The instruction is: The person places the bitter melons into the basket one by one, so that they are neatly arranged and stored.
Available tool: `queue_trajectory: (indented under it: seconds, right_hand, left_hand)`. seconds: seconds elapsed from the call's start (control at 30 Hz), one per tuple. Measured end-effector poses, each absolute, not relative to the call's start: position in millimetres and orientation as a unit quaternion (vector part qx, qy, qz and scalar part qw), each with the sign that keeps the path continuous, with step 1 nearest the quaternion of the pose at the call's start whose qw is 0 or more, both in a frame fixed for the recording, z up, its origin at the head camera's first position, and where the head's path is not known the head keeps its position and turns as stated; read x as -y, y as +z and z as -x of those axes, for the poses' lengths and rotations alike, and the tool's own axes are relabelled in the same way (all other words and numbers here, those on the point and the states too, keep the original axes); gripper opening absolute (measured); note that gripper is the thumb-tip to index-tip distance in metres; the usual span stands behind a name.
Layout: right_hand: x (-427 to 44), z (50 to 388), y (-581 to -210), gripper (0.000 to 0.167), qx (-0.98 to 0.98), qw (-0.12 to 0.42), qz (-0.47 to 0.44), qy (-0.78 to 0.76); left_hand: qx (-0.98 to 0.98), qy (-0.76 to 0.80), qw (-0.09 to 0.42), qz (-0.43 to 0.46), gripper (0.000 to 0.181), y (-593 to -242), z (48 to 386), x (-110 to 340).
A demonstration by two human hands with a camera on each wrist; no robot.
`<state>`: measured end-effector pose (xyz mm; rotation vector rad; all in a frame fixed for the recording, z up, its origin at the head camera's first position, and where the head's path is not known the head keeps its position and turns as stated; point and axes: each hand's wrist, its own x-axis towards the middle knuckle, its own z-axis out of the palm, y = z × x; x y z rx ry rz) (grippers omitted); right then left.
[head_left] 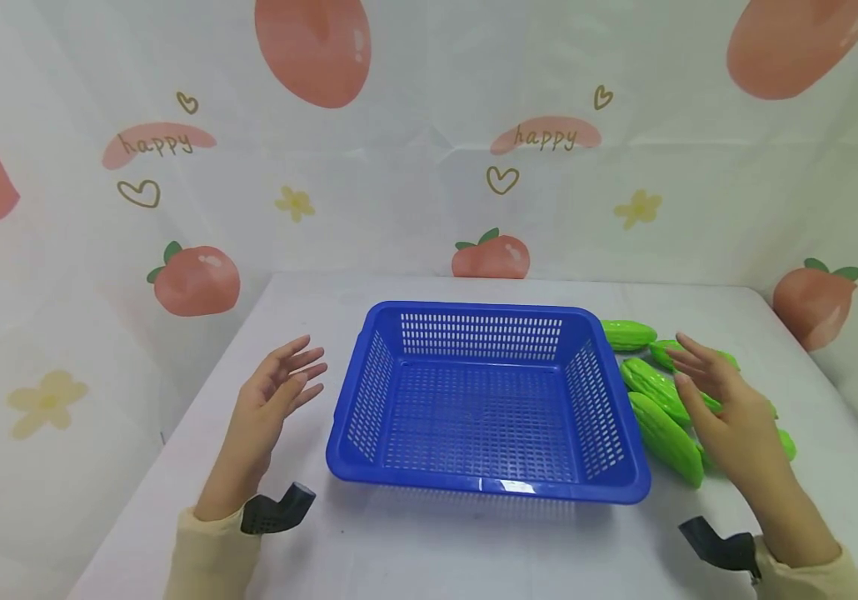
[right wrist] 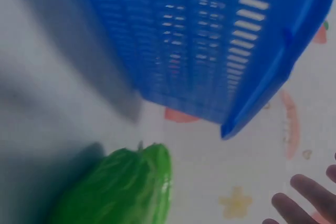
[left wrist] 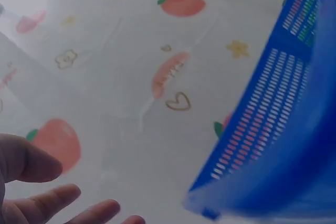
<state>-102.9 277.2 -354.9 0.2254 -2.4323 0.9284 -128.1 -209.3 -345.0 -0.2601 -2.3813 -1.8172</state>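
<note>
A blue rectangular basket [head_left: 481,417] with slotted walls stands in the middle of the table, nothing inside it. Left of it in the head view, my left hand [head_left: 264,400] hovers with relaxed, spread fingers, apart from the rim. My right hand [head_left: 729,408] is held over several bright green ridged vegetables [head_left: 665,437] at the basket's right side, partly covering them; its fingers hold nothing. The left wrist view shows the left fingers [left wrist: 52,203] away from the basket [left wrist: 252,114]. In the right wrist view one green vegetable [right wrist: 121,187] lies below the basket wall [right wrist: 184,51].
The white table [head_left: 414,558] reaches back to a white cloth backdrop [head_left: 399,167] printed with peaches, hearts and flowers. A black device [head_left: 277,510] is strapped at the left wrist, another black device [head_left: 721,546] at the right wrist.
</note>
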Motion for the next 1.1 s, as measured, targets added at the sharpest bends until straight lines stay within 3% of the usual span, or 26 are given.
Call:
queue_trajectory:
  seconds: [0.23, 0.67, 1.1]
  right_hand:
    - [-291, 107, -372, 0.046, 0.915, 0.207, -0.069, 0.339]
    - [-297, 114, -397, 0.046, 0.938, 0.101, -0.035, 0.331]
    - [-299, 114, -403, 0.05, 0.946, 0.037, -0.023, 0.322]
  left_hand:
    - [0.789, -0.608, 0.048, 0.07, 0.046, -359, 144, 220]
    - [0.777, -0.622, -0.092, 0.041, 0.065, -373, 161, 217]
    - [0.755, -0.634, -0.167, 0.031, 0.073, -375, 168, 209]
